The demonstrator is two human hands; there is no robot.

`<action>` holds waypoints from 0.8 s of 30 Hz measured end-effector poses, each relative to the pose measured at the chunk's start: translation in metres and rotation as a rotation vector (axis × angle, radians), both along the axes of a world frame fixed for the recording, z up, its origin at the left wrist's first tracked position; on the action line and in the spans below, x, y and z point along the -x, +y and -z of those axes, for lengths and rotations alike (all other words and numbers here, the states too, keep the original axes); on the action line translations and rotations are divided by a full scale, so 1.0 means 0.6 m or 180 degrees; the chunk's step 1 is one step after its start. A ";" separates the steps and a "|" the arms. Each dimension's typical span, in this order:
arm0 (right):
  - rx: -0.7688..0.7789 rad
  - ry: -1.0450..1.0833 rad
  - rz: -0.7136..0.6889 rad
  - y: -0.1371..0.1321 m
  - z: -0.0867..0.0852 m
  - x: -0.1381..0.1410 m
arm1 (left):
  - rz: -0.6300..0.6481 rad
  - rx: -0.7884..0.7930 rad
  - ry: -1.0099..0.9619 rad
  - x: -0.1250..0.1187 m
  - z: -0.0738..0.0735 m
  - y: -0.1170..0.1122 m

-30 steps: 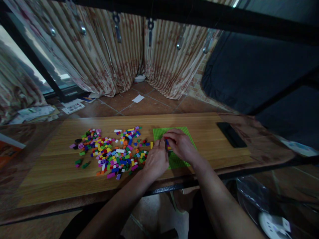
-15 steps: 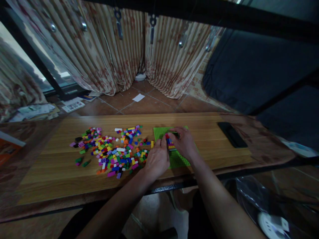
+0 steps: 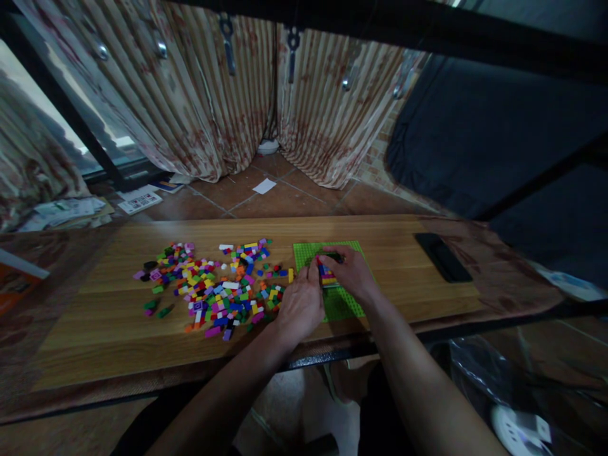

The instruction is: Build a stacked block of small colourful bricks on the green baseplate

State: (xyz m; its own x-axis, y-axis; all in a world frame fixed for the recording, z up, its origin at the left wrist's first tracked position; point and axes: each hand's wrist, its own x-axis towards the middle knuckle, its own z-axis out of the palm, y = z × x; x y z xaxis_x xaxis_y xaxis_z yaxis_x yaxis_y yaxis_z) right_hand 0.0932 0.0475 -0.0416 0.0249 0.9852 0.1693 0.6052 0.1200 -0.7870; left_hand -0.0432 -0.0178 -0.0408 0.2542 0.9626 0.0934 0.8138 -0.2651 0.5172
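Note:
On the green studded baseplate [image 3: 344, 307] stands a low structure of toy building bricks [image 3: 327, 277], with red, blue, purple and yellow visible between my hands. My left hand [image 3: 301, 301] rests at its left side, fingers together and fingertips against its far left corner. From the right, my right hand [image 3: 351, 269] arches over the structure, thumb and fingers closed at a small red brick [image 3: 318, 259] on that same corner. My fingers hide much of the structure's far side. Just left of the baseplate lies a yellow brick [image 3: 291, 275].
Many loose coloured bricks [image 3: 209, 285] spread over the left half of the wooden tabletop [image 3: 109, 342]. A black phone [image 3: 443, 257] lies at the right. Striped curtains [image 3: 199, 95] hang beyond the table, and a white power strip [image 3: 515, 430] is on the floor below right.
Both hands stay at the same corner of the brick structure. The right fingers have shifted only slightly; the bricks and baseplate look the same.

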 end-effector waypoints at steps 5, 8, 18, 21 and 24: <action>0.0008 0.0375 -0.0176 0.000 0.003 -0.005 | -0.0045 0.0030 -0.0001 -0.002 -0.002 -0.003; -0.0221 0.0311 -0.0307 -0.004 -0.003 -0.006 | -0.0067 0.0068 -0.0073 -0.002 -0.002 -0.003; -0.0232 0.0344 -0.0520 -0.009 -0.012 -0.008 | -0.0039 0.0048 -0.0291 0.001 -0.003 -0.006; -0.0229 0.0354 -0.0563 -0.009 -0.013 -0.007 | -0.0046 0.0029 -0.0262 0.001 -0.003 -0.007; -0.0302 0.0318 -0.0604 -0.007 -0.012 -0.005 | -0.0052 0.0066 -0.0215 0.002 -0.007 -0.004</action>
State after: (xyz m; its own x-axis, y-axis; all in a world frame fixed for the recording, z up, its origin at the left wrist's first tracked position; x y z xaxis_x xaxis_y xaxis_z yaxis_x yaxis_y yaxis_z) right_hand 0.0960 0.0432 -0.0346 -0.1380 0.9537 0.2674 0.4844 0.3005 -0.8217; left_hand -0.0441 -0.0203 -0.0365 0.2321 0.9685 0.0898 0.7810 -0.2406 0.5764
